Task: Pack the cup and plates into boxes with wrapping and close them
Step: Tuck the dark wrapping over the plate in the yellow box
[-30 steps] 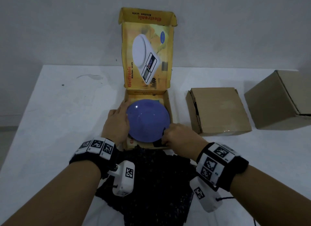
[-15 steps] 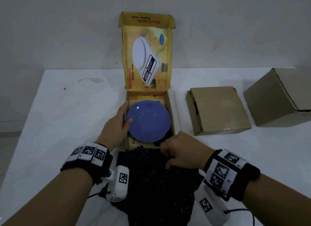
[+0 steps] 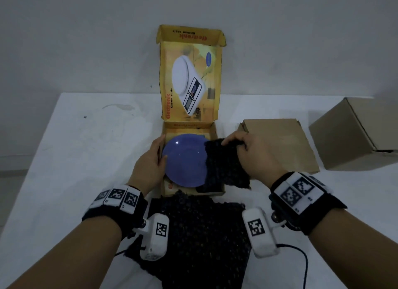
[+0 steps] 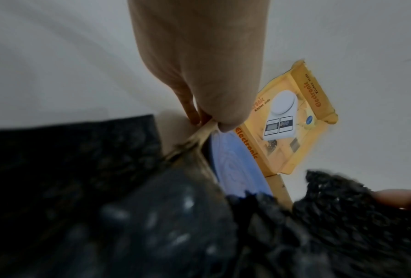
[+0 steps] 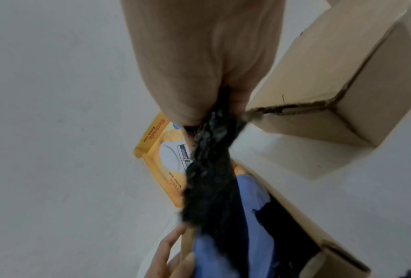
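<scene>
A blue plate [image 3: 185, 159] lies in the open yellow scale box [image 3: 212, 129], whose lid stands upright at the back. My left hand [image 3: 150, 161] grips the box's left wall, thumb inside by the plate's rim, fingers outside. In the left wrist view the left hand [image 4: 207, 120] pinches that wall beside the plate [image 4: 235, 169]. My right hand [image 3: 252, 153] pinches a piece of black wrapping [image 3: 221, 163] and holds it over the plate's right side. The right wrist view shows this wrapping [image 5: 211, 169] hanging from the fingers above the plate [image 5: 254, 197]. A larger black wrapping sheet [image 3: 204, 235] lies flat before the box.
A flat shut brown cardboard box [image 3: 280, 144] lies just right of the yellow box, close behind my right hand. A taller brown box [image 3: 355, 133] stands at the far right. The white table [image 3: 75, 159] ends at a wall behind.
My right hand has moved from the box's front edge forward and right, bringing black wrapping up over the plate's right side. My left hand has stayed at the box's left wall.
</scene>
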A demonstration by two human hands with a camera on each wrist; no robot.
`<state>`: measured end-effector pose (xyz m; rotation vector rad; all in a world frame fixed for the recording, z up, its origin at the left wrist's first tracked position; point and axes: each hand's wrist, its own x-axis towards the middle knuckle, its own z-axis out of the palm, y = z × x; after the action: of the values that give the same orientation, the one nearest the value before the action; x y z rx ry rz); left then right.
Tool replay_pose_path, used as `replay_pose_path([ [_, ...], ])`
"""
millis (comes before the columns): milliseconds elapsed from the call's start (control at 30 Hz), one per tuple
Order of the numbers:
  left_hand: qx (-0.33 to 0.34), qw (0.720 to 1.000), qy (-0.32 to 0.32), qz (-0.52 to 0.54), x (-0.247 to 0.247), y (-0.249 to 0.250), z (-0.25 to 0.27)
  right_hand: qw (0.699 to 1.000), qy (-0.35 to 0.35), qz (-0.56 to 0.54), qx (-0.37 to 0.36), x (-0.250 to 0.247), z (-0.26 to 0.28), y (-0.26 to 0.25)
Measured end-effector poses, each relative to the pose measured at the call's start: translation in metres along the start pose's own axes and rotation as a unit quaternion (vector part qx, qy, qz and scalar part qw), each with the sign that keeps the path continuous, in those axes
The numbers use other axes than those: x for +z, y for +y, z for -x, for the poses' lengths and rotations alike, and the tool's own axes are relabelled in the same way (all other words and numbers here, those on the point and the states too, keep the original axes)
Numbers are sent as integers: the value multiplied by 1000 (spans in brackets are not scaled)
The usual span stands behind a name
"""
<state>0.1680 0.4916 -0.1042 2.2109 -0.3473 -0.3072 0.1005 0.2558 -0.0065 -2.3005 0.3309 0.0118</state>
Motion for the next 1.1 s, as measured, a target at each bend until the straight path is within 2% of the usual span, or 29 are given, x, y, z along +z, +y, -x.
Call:
replay_pose_path([
  [67, -5, 1000, 0, -5, 1, -1, -8, 999, 30, 15, -2, 6, -5, 0],
  [100, -6, 1000, 0, -13, 2, -1, -13, 999, 20, 43, -21, 10, -7, 2],
  [167, -4, 1000, 4, -27, 4, -5, -23, 987, -69, 135, -54, 19, -10, 8],
  [233, -7, 999, 4, -39, 7, -7, -28, 950, -164, 259, -68, 30, -11, 18],
  [267, -9, 999, 5, -43, 8, -9, -29, 925, -177, 327, -77, 33, -12, 22],
  [333, -7, 999, 12, -36, 11, -11, -29, 892, -133, 412, -126, 36, -17, 22],
  [367, -2, 999, 19, -28, 12, -12, -28, 892, -102, 415, -150, 35, -21, 21],
  [467, 2, 999, 36, -12, 15, -16, -29, 898, -79, 399, -166, 32, -35, 18],
  [500, -4, 999, 39, -9, 15, -16, -30, 910, -61, 377, -158, 31, -41, 17],
  [600, -19, 998, 57, -20, 15, -11, -32, 940, 32, 299, -160, 31, -55, 9],
  [667, -19, 997, 66, -28, 15, -10, -31, 923, 41, 329, -197, 39, -65, 10],
  [733, -15, 997, 72, -26, 17, -11, -30, 898, -31, 386, -207, 51, -68, 12],
  [800, -14, 997, 72, -30, 17, -12, -31, 858, -137, 464, -173, 61, -65, 15],
  [867, -13, 997, 71, -37, 18, -13, -31, 820, -178, 518, -166, 67, -64, 17],
  [900, -12, 996, 73, -39, 19, -13, -31, 819, -176, 518, -171, 67, -64, 14],
  [967, -10, 996, 79, -41, 20, -14, -31, 838, -159, 489, -184, 64, -68, 5],
  [1033, -5, 996, 83, -43, 21, -15, -31, 865, -150, 448, -165, 60, -71, -2],
  [1100, -3, 995, 87, -44, 21, -15, -31, 872, -141, 442, -153, 61, -74, -6],
])
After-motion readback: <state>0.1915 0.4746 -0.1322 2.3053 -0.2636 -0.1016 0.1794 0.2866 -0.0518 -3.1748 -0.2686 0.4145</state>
